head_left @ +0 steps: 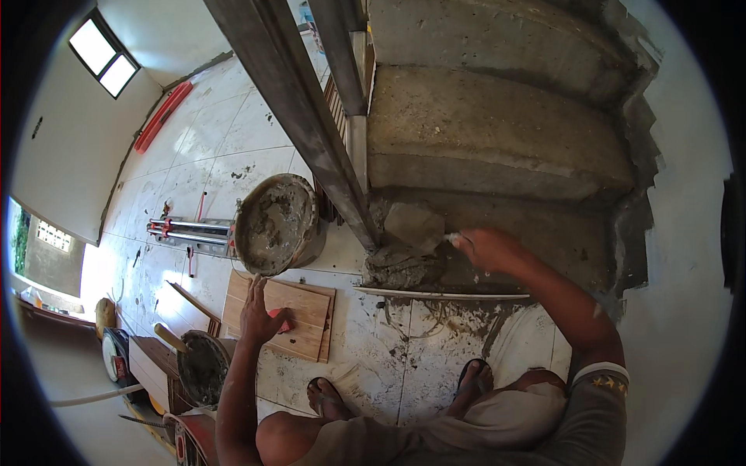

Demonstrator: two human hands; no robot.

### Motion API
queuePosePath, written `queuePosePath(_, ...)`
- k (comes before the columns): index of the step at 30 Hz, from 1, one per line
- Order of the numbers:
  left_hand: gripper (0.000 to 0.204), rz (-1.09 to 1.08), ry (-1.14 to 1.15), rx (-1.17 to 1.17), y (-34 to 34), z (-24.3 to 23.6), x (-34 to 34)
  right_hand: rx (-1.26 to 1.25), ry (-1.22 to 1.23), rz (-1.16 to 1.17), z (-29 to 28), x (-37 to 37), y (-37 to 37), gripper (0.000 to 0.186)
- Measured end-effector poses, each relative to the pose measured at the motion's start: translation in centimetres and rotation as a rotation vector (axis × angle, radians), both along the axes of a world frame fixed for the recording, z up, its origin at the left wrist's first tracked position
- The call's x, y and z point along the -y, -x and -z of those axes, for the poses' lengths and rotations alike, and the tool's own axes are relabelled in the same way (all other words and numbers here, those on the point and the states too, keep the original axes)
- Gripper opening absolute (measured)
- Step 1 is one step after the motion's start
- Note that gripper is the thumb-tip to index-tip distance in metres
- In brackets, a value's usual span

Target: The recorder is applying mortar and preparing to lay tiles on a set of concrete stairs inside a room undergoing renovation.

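Right hand (486, 247) gripping trowel (416, 225) over mortar (400, 266); left hand (260, 311) spread flat, pressing red block (281, 318) on tiles (299, 307).

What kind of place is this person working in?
Most likely a house under construction or renovation. Bare concrete stairs rise ahead, the right hand works a trowel into wet mortar, and a mortar-caked bucket stands on the spattered tiled floor.
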State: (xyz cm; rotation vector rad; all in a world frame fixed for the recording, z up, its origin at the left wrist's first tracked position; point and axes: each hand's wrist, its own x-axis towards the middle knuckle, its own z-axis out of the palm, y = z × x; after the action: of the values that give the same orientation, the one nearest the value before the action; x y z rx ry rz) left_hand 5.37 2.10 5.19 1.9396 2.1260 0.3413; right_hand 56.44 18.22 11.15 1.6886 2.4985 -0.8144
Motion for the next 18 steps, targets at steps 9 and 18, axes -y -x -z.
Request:
queuePosePath(9, 0.092, 0.049, 0.062, -0.025, 1.2, -0.8, 0.0, 0.179, 0.134, -0.087, -5.4, 1.0, -3.4, 0.045)
queuePosePath(18, 0.094, 0.061, -0.150, 0.067, 2.9, 2.4, 1.6, 0.071, -0.354, 0.009, -11.6, 11.5, 1.7, 0.034)
